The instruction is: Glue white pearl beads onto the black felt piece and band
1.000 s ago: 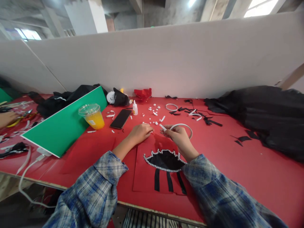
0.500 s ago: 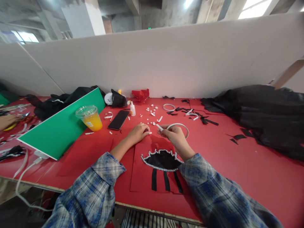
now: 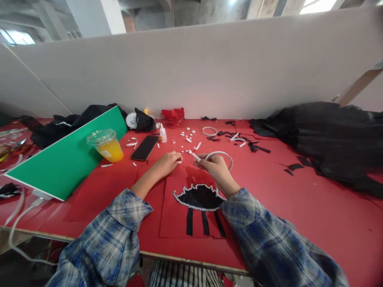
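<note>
My right hand (image 3: 218, 165) pinches a narrow white strip (image 3: 196, 156) between thumb and fingers, its free end pointing up and left. A thin white ring (image 3: 231, 159), like a tape roll, sits around or behind those fingers; I cannot tell whether they grip it. Just left, my left hand (image 3: 170, 162) is curled low over the table, with a tiny white bit at its fingertips that I cannot name. Below both hands lies a red sheet (image 3: 173, 223) bearing a black shape (image 3: 199, 198) edged with silvery beads. Several black strips (image 3: 205, 223) run down from the shape.
Small white bits (image 3: 188, 139), a white glue bottle (image 3: 162, 133) and a phone (image 3: 145, 147) lie beyond my hands. At left, a cup of orange drink (image 3: 109, 149) stands by a green board (image 3: 60, 159). Black scraps (image 3: 259, 148) and black fabric (image 3: 323, 139) are at right.
The whole view has shifted slightly, so things appear a little further left and higher. My left hand has drawn back slightly; my right hand still pinches the white strip.
</note>
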Demonstrator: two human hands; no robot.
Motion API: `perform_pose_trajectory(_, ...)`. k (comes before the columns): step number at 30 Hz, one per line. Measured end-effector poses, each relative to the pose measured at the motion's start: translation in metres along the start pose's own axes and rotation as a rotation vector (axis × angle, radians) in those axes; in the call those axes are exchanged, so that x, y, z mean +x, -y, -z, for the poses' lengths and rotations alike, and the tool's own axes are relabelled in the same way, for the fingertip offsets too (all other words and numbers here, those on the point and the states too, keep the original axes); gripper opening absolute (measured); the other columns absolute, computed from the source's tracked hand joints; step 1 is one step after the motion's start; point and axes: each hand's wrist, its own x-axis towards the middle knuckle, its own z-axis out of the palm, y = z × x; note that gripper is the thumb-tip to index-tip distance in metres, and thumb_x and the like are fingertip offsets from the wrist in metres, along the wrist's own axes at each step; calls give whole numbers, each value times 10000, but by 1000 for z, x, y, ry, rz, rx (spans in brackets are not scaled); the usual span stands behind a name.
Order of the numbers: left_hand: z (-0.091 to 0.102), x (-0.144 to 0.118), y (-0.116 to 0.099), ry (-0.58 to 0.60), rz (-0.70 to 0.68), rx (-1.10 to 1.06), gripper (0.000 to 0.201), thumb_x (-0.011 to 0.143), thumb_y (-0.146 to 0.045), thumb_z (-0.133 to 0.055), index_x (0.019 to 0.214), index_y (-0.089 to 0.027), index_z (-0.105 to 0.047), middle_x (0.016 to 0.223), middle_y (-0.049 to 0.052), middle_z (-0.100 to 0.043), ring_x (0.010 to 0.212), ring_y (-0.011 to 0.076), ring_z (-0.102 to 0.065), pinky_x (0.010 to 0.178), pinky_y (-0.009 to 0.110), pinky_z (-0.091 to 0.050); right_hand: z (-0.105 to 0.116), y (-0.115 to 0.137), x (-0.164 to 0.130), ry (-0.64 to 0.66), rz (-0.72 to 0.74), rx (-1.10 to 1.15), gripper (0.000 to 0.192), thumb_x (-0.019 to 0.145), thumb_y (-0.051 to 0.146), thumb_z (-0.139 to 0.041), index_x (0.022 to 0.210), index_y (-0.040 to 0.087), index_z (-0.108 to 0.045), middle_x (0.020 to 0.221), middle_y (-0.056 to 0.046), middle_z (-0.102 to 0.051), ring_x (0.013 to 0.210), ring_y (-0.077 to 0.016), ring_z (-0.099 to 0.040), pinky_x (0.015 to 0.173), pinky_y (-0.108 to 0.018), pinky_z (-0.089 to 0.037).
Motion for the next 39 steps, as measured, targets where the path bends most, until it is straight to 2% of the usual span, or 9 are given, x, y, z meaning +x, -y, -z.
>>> perform_pose_trajectory(5,0,0,7,-38,99,-146,113,832,-138,-497,865,-153,-603,888,53,-657,838,168,-611,771,292,-468,1,1,-1,5,10,-1,137,693,184,-564,762,132,-670,732,-70,-683,713,-166,-636,708,-279,-487)
perform_pose_trajectory(10,6,-2,12,-34,189,-308,122,831,-186,-519,904,-146,-609,834,39,-666,715,139,-620,681,261,-482,0,-1,3,-11,-16,36,114,677,177,-575,742,139,-661,771,-73,-681,719,-162,-634,723,-283,-488)
perform_pose_trajectory(14,11,-3,9,-7,146,-203,132,749,-237,-656,838,-148,-619,864,42,-633,735,150,-598,692,265,-473,1,-2,3,7,2,22,122,676,189,-577,744,136,-664,753,-69,-672,698,-157,-623,700,-278,-479)
perform_pose_trajectory(17,9,-1,4,39,78,-105,61,799,-203,-603,766,-151,-601,793,31,-602,769,159,-584,744,278,-459,1,-2,3,9,13,1,126,669,171,-575,746,132,-667,683,-44,-651,660,-145,-604,672,-268,-464)
perform_pose_trajectory(20,6,1,1,42,41,-23,85,840,-184,-546,776,-147,-588,800,41,-588,786,161,-572,758,278,-451,1,-3,3,12,3,8,109,663,163,-583,729,130,-662,661,-35,-638,644,-137,-593,660,-263,-454)
perform_pose_trajectory(27,6,1,0,75,-84,131,112,837,-110,-505,809,-115,-614,800,72,-593,810,183,-563,745,291,-440,1,-2,0,34,2,-11,143,664,171,-593,776,119,-666,734,-63,-660,684,-142,-589,662,-264,-439)
perform_pose_trajectory(32,-1,1,-3,-38,-33,-37,168,795,-97,-559,931,-136,-650,817,47,-592,735,143,-572,700,264,-458,1,2,-2,64,-66,55,257,633,163,-624,880,95,-652,725,-50,-649,618,-113,-551,600,-251,-410)
perform_pose_trajectory(39,2,2,-10,-285,137,-300,150,836,-166,-513,904,-140,-644,889,66,-646,760,139,-607,699,267,-485,1,10,-6,49,-105,37,279,639,153,-611,903,71,-650,670,-42,-636,526,-82,-466,501,-237,-337)
